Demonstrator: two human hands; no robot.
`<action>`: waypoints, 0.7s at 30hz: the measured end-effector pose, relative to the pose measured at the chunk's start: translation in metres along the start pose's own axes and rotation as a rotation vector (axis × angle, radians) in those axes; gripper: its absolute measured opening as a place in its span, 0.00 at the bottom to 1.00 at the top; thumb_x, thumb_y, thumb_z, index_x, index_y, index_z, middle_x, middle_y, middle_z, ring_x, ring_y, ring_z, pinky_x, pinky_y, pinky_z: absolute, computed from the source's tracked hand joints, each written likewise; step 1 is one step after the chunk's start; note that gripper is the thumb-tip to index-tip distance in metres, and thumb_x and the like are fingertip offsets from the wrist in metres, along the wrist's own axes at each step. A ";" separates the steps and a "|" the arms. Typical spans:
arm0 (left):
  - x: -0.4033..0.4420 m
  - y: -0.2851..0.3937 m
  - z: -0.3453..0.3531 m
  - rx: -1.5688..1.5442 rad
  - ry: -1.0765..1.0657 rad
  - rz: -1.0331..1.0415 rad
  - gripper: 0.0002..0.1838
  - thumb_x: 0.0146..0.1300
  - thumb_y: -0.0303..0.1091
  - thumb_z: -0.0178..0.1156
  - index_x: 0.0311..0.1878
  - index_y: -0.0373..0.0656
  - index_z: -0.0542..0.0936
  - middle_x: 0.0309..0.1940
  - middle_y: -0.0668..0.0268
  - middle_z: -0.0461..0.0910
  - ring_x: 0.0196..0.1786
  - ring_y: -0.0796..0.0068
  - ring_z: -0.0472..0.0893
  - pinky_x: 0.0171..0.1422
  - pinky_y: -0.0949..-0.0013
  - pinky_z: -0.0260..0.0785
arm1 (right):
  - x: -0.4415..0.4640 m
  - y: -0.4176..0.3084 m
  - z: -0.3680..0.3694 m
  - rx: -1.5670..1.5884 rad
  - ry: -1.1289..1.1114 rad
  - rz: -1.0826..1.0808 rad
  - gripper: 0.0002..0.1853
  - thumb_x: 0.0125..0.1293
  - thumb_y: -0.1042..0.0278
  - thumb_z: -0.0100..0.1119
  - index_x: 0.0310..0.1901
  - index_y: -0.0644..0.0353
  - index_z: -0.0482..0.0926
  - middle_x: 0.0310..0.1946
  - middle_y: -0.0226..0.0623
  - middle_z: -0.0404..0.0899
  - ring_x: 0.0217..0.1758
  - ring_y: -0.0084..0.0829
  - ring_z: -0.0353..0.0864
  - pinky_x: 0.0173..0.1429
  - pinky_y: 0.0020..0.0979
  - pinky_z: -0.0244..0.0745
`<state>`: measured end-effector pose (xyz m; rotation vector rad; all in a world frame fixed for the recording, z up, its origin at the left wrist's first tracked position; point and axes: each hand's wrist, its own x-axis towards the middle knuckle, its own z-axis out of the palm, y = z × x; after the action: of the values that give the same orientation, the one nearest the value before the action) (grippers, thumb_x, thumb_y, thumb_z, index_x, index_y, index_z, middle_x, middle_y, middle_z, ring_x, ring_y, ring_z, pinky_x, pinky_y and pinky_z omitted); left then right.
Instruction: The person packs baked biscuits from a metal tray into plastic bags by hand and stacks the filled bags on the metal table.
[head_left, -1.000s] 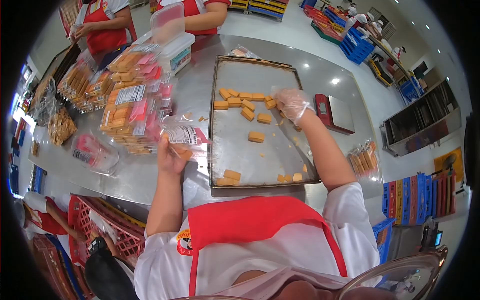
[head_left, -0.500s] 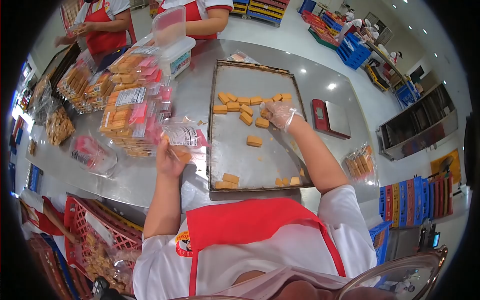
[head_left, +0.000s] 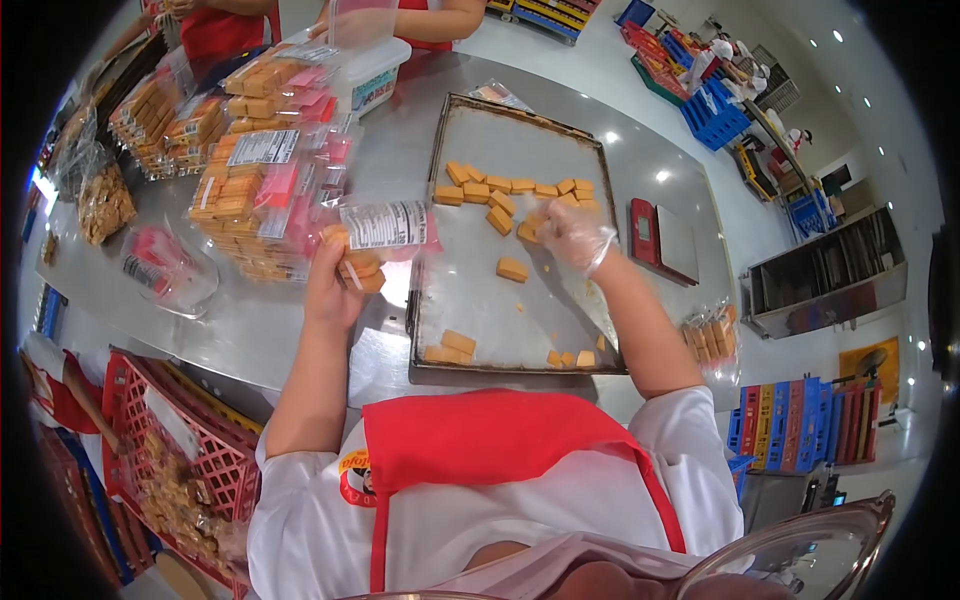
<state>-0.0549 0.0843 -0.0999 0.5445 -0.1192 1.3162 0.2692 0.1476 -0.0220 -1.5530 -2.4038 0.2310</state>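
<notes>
My left hand is closed round a clear plastic bag with a printed nutrition label and pink trim. Several rectangular biscuits show at its lower end. My right hand, in a clear plastic glove, is over the metal baking tray, its fingers bent together beside a loose biscuit. What lies inside those fingers is hidden. More golden biscuits lie in a rough row across the tray, a single biscuit sits nearer me, and broken pieces lie along the near edge.
Filled biscuit packs are stacked on the left, near a lidded plastic tub. A red scale and another pack lie right of the tray. A red crate stands lower left. Co-workers in red aprons stand across the table.
My right hand has drawn slightly right and toward me from the biscuit row. My left hand still grips the bag, now tilted with more biscuits showing. The whole view has shifted a little.
</notes>
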 end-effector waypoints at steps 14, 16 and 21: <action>0.005 -0.013 0.013 0.645 0.572 0.131 0.14 0.60 0.38 0.54 0.45 0.41 0.69 0.36 0.66 0.74 0.37 0.77 0.75 0.42 0.72 0.70 | -0.014 0.004 0.029 0.024 0.055 0.061 0.14 0.52 0.68 0.54 0.41 0.53 0.67 0.26 0.41 0.75 0.28 0.43 0.76 0.31 0.39 0.71; 0.006 -0.013 0.007 0.708 0.574 0.142 0.14 0.60 0.39 0.53 0.46 0.44 0.68 0.32 0.67 0.75 0.31 0.75 0.77 0.33 0.71 0.72 | -0.018 0.001 0.025 0.161 0.093 0.084 0.15 0.52 0.69 0.57 0.41 0.54 0.67 0.21 0.38 0.74 0.23 0.36 0.75 0.27 0.34 0.69; 0.005 -0.015 0.001 0.723 0.591 0.166 0.13 0.60 0.38 0.53 0.46 0.44 0.68 0.31 0.66 0.74 0.31 0.75 0.77 0.32 0.71 0.73 | -0.035 -0.029 0.013 0.104 0.103 -0.098 0.15 0.52 0.69 0.58 0.42 0.54 0.66 0.19 0.36 0.72 0.21 0.30 0.75 0.25 0.30 0.69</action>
<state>-0.0390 0.0864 -0.1018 0.7311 0.8429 1.6255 0.2539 0.1044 -0.0307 -1.3644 -2.3416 0.2465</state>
